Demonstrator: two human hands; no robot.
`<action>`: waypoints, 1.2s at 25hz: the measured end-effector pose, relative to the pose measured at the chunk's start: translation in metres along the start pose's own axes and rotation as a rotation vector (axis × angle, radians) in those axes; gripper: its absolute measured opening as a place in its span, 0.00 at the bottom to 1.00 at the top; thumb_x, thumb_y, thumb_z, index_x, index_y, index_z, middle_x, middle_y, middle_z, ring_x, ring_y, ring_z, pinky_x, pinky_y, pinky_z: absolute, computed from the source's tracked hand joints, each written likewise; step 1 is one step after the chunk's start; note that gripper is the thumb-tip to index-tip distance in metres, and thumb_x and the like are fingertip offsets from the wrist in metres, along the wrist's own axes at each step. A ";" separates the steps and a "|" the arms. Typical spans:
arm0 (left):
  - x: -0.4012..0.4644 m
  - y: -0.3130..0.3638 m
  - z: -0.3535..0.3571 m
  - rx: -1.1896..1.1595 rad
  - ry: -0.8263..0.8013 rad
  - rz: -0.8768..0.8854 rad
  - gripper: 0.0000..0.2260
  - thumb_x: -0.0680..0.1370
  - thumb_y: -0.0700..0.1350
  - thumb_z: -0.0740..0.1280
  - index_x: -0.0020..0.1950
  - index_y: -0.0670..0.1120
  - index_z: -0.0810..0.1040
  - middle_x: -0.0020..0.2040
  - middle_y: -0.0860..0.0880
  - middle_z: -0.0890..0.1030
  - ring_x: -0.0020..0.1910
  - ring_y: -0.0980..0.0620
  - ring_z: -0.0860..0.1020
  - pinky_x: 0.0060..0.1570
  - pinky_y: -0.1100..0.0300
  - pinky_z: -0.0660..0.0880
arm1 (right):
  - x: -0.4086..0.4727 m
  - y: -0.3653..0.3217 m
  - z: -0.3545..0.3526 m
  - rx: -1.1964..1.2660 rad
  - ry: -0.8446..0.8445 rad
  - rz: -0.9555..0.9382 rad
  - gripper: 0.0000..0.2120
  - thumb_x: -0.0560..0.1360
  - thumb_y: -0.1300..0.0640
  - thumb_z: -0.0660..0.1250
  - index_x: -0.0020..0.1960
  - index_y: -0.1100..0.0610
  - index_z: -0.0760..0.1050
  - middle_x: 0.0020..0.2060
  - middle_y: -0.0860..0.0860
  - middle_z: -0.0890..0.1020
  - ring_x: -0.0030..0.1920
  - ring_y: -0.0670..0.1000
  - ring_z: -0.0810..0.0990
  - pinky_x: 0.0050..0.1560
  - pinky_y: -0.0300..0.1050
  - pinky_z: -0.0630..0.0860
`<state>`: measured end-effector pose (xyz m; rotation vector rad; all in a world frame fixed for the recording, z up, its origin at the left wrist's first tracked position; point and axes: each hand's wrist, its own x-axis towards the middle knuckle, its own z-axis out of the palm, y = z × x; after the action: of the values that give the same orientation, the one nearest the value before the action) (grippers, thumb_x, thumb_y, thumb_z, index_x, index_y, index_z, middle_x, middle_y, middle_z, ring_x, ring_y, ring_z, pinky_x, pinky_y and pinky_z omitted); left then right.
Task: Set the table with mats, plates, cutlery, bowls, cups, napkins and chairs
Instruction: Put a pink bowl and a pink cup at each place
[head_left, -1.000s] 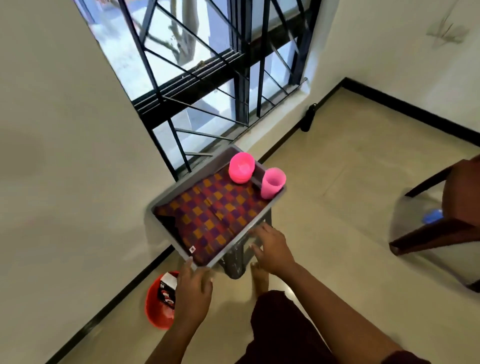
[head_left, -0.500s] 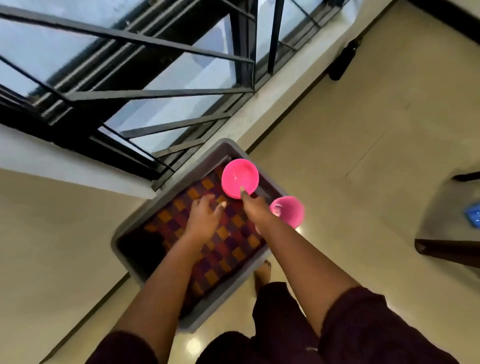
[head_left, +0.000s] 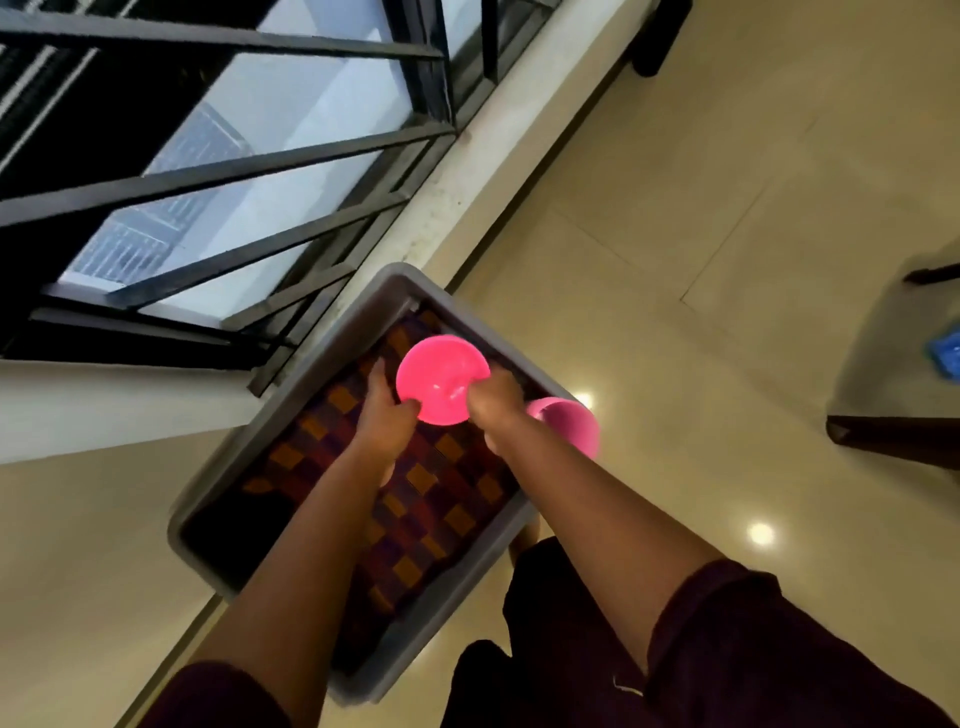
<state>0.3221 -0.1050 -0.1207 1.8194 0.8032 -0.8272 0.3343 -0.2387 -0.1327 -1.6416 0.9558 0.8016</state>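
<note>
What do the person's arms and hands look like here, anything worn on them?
Both forearms are bare, with dark maroon sleeves ending near the elbows. The left hand and right hand are bare too: no gloves, and no watch, ring or bracelet shows in this blurry head view.

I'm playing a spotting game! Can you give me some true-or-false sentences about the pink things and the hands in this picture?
1. Both hands are at the pink bowl. True: the left hand and the right hand touch its two sides.
2. The pink cup is to the left of the bowl. False: it is on the right, past the right hand.
3. The grey tray holds a checked mat. True.
4. The bowl is upside down. False: its open side faces up.
5. The tray is beside a barred window. True.
</note>
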 end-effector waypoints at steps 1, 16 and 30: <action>-0.014 -0.005 -0.001 -0.033 0.027 0.008 0.35 0.72 0.42 0.63 0.77 0.58 0.55 0.72 0.44 0.64 0.68 0.41 0.68 0.64 0.39 0.71 | -0.013 0.001 -0.002 -0.012 -0.026 -0.049 0.18 0.75 0.65 0.64 0.65 0.58 0.74 0.55 0.55 0.80 0.55 0.56 0.79 0.51 0.49 0.77; -0.254 -0.018 -0.040 -0.266 -0.223 0.344 0.36 0.72 0.30 0.56 0.74 0.60 0.59 0.64 0.46 0.68 0.58 0.45 0.71 0.58 0.38 0.75 | -0.256 0.034 -0.076 -0.260 0.018 -0.682 0.19 0.77 0.67 0.57 0.66 0.58 0.75 0.61 0.57 0.79 0.60 0.56 0.75 0.54 0.44 0.70; -0.406 -0.146 0.065 -0.110 -0.841 0.375 0.49 0.54 0.73 0.74 0.70 0.55 0.66 0.64 0.40 0.75 0.60 0.36 0.77 0.44 0.46 0.80 | -0.451 0.301 -0.122 0.073 0.841 -0.521 0.11 0.78 0.49 0.65 0.51 0.57 0.78 0.45 0.51 0.80 0.42 0.53 0.79 0.41 0.54 0.79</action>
<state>-0.0341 -0.1844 0.1188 1.2737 -0.0348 -1.1346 -0.1347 -0.3129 0.1558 -2.0668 1.0079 -0.3158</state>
